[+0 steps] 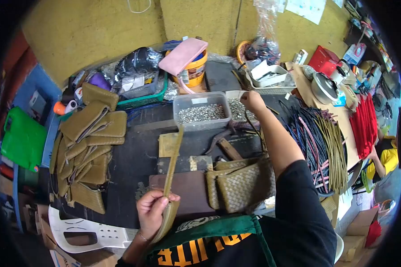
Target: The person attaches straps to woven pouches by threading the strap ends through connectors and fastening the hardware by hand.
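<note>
My left hand [152,211] pinches a long olive strap [171,164] between thumb and fingers; the strap stands upright in front of my chest. My right arm is stretched forward. At its end, my right hand [253,102] is closed above a container of small metal pieces [239,111]; what its fingers hold, if anything, is hidden. Left of that hand stands a clear plastic tub [181,124] with many small silvery metal pieces inside. Close to my body lie woven olive pouches [246,184] beside a brown flat sheet [178,189].
A heap of olive pouches [87,151] lies at the left. Bundles of dark and olive straps [329,151] hang at the right. A hammer [229,149] rests mid-table. An orange bucket [196,71] stands at the back. Another person [385,158] is at the far right.
</note>
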`<state>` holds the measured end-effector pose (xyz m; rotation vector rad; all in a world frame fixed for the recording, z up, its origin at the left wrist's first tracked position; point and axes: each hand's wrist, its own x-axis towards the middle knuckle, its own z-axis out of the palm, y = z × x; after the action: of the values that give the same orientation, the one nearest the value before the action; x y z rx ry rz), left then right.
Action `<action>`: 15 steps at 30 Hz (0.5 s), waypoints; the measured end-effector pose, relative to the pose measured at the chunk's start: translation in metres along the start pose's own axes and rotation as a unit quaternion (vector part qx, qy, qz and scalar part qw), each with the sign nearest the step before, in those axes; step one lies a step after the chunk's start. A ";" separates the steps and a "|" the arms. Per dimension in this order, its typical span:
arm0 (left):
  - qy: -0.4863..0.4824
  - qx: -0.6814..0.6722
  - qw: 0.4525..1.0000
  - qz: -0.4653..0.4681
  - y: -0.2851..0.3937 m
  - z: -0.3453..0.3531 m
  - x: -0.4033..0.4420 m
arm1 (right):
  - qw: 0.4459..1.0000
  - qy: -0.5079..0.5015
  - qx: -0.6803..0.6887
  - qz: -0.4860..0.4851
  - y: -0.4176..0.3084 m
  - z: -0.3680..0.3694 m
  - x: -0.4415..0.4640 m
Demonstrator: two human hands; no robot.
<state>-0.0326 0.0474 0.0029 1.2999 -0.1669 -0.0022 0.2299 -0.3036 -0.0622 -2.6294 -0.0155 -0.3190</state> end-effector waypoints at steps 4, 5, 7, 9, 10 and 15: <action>-0.009 -0.021 0.999 -0.033 -0.009 -0.001 0.002 | 0.948 -0.168 -0.268 -0.033 0.024 0.055 0.024; 0.010 -0.021 0.999 -0.037 -0.008 -0.002 0.004 | 0.949 -0.137 -0.281 -0.031 0.021 0.065 0.023; -0.019 0.039 0.995 -0.084 -0.005 -0.004 0.005 | 0.940 -0.192 -0.284 -0.001 0.018 0.060 0.023; -0.013 0.057 0.996 -0.075 -0.007 -0.001 0.007 | 0.954 -0.158 -0.256 0.016 0.041 0.068 0.023; -0.016 0.048 0.996 -0.068 -0.008 0.001 0.008 | 0.958 -0.154 -0.243 0.005 0.031 0.060 0.013; -0.014 0.054 0.996 -0.065 -0.012 0.005 0.008 | 0.960 -0.065 -0.260 -0.082 0.034 0.042 0.003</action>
<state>-0.0247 0.0384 -0.0060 1.4180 -0.1063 -0.1237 0.2447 -0.3138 -0.1131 -3.1774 -0.2218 -0.2267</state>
